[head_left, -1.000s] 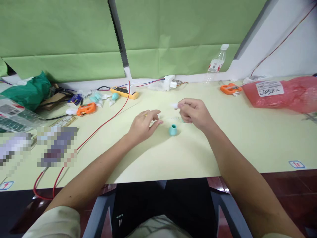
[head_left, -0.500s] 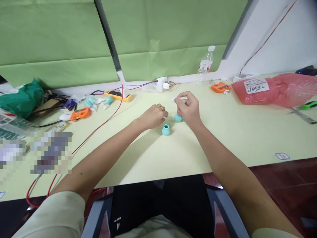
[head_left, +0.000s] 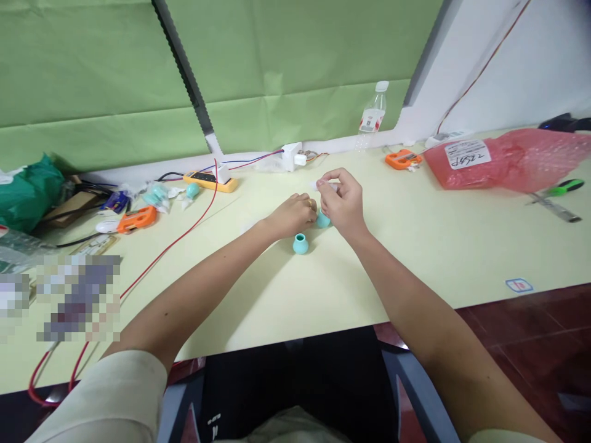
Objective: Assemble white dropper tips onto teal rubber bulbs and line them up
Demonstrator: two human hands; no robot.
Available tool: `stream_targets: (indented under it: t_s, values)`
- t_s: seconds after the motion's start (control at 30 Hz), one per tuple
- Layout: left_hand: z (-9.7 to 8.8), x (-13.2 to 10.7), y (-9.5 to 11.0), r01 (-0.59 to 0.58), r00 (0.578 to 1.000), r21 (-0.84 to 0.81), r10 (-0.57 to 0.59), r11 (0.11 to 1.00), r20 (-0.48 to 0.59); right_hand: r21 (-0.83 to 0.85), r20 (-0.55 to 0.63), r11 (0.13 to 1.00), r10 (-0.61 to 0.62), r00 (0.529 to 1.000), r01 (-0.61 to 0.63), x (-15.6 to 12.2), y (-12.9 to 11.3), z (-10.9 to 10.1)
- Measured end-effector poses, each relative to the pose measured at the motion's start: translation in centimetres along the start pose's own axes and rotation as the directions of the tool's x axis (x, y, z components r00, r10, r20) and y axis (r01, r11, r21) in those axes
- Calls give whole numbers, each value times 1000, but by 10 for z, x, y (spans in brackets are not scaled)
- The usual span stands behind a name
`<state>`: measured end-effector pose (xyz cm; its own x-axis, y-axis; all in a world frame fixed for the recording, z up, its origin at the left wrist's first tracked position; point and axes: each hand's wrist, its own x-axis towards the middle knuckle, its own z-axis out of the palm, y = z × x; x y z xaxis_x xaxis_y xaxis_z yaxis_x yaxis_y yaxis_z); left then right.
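Observation:
My right hand (head_left: 342,200) pinches a small white piece (head_left: 315,184) between thumb and fingertips, raised over the table. Beside it, my left hand (head_left: 296,215) wears a ring and has its fingers curled downward. Those fingertips meet the edge of a small teal piece (head_left: 322,220), which my right hand partly hides. Whether they grip it or something else is hidden. Just in front of my left hand, a teal vase-shaped piece (head_left: 300,244) stands upright with its round opening facing up.
A red plug cable (head_left: 184,237) crosses the table at left, near a yellow multimeter-like device (head_left: 210,181) and an orange-handled tool (head_left: 137,219). At the back stand a water bottle (head_left: 372,117) and another orange tool (head_left: 403,159). A red plastic bag (head_left: 503,159) lies at right.
My left fingers have moved right, closer to the farther teal piece. My right hand still pinches the white piece. The whole view has shifted slightly.

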<state>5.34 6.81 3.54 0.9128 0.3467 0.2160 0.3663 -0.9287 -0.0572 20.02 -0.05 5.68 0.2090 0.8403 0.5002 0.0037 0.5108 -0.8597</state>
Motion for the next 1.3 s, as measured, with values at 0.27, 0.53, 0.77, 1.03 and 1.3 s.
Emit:
stream_targets:
  t_s: [0.27, 0.53, 0.77, 1.03, 1.3]
  values:
    - [15, 4, -4, -33, 999, 71, 34, 997, -15, 111, 52, 993, 41, 998, -46, -1, -7, 2]
    - [15, 3, -5, -23, 1000, 39, 24, 999, -12, 110, 60, 991, 76, 995, -82, -1, -9, 2]
    - [2, 1, 1, 19, 999, -75, -21, 997, -31, 26, 59, 997, 67, 996, -69, -1, -7, 1]
    - [-40, -32, 4, 153, 780, -853, -592, 499, -205, 150, 101, 977, 138, 985, -152, 0, -7, -1]
    - [-54, -85, 45, 76, 603, -968, -785, 239, -146, 119, 389, 957, 201, 899, -265, -26, -16, 24]
